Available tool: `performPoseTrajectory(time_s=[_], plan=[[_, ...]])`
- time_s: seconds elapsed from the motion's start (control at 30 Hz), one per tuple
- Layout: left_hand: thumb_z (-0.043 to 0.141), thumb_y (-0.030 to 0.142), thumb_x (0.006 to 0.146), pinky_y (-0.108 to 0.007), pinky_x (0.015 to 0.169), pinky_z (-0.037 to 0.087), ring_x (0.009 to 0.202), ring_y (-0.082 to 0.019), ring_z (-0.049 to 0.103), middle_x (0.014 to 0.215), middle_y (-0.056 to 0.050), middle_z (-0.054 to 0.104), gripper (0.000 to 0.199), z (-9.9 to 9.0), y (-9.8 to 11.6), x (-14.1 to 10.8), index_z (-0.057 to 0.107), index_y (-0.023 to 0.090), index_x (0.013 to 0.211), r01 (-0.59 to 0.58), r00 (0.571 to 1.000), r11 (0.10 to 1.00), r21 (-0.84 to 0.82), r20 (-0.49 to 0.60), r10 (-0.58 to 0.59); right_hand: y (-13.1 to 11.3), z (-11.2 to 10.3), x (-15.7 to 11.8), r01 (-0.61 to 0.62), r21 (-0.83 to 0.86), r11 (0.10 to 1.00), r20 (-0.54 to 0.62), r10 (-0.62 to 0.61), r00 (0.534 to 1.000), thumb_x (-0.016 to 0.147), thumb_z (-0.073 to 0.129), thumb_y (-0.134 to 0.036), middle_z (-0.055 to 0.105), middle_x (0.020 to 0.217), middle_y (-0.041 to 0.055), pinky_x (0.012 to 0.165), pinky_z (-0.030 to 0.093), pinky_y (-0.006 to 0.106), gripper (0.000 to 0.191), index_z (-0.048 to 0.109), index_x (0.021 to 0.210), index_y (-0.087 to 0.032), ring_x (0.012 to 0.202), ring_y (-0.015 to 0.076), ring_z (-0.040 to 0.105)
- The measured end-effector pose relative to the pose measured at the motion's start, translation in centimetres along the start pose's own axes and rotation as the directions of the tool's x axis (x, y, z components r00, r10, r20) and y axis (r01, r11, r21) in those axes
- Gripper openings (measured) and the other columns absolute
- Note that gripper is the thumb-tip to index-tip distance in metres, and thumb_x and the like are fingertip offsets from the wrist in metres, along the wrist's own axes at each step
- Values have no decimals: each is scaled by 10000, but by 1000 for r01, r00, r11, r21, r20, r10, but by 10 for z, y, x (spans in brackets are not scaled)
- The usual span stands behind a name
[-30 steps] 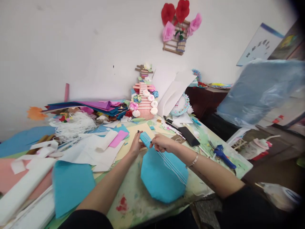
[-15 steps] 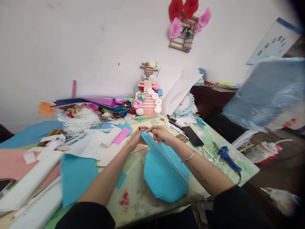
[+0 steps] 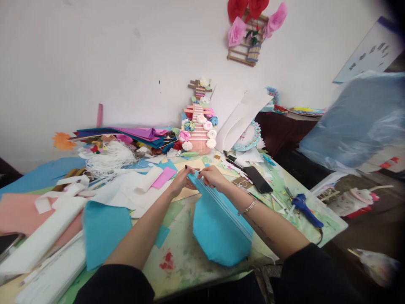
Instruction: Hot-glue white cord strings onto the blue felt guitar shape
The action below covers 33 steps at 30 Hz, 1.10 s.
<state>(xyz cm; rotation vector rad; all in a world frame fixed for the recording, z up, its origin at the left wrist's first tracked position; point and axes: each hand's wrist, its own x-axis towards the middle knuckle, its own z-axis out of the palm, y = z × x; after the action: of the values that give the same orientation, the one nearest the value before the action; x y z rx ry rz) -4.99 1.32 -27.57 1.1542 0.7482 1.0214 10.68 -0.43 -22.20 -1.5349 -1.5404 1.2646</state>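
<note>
A blue paper-covered, lute-shaped craft (image 3: pixel 218 242) lies at the table's front, its rounded body towards me and its narrow neck pointing away. Several white strings (image 3: pixel 232 217) run lengthwise over it, from the neck to the lower right edge of the body. My left hand (image 3: pixel 180 182) is closed around the end of the neck. Just right of it, my right hand (image 3: pixel 214 177) pinches the strings against the neck; its fingertips partly hide them. A finished pink lute-shaped craft with paper flowers (image 3: pixel 198 139) stands upright by the wall.
White cord (image 3: pixel 110 159) lies tangled at the back left, near blue paper (image 3: pixel 106 234) and white paper rolls (image 3: pixel 44 236). On the right are a phone (image 3: pixel 258 179), scissors (image 3: pixel 289 194) and a blue glue gun (image 3: pixel 306 211) with a cable. A plastic-covered thing (image 3: pixel 354 118) stands beyond the table's right edge.
My right hand's fingers have shifted slightly on the strings at the neck. The left hand keeps its hold, and the view has moved a little.
</note>
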Motion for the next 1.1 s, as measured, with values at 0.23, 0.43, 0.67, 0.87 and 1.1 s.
performPoseTrajectory(time_s=[0.23,0.43,0.67,0.87,1.1], plan=[[570,474,786,-364,493,586,532,-180,662,797,-20,676,300,3,-5,3,523,199,895,12,997,995,96,-82,-4,-3,11,-2,6,-89,996,-25,-8,1000,732,498,-115,389,281,-74,336,216,196,151,617,642,-139,258,64,280],[537,394,763,-350,466,566,452,-183,638,666,31,622,212,7,-6,2,426,215,781,29,985,997,65,-171,-17,5,13,-1,6,-133,991,-14,-8,1000,739,508,-142,429,318,-62,368,262,194,149,642,675,-142,297,75,338],[511,576,777,-374,470,564,441,-201,639,598,46,566,376,8,-7,3,389,221,805,34,982,999,31,-187,-28,6,14,3,14,-129,992,10,-13,1000,739,505,-161,425,330,-71,361,254,195,130,624,688,-161,302,80,330],[530,350,738,-322,413,532,420,-173,591,528,72,484,185,11,-9,4,397,222,748,16,969,997,70,-248,2,4,18,9,5,-125,992,37,-1,999,722,508,-152,404,312,-73,342,234,201,121,593,636,-163,288,78,308],[465,266,711,-286,443,526,442,-135,534,545,70,430,85,13,-11,6,393,223,724,-24,944,999,49,-328,39,4,19,15,-14,-146,989,32,19,999,722,494,-160,403,309,-67,340,237,199,139,580,613,-159,280,75,319]])
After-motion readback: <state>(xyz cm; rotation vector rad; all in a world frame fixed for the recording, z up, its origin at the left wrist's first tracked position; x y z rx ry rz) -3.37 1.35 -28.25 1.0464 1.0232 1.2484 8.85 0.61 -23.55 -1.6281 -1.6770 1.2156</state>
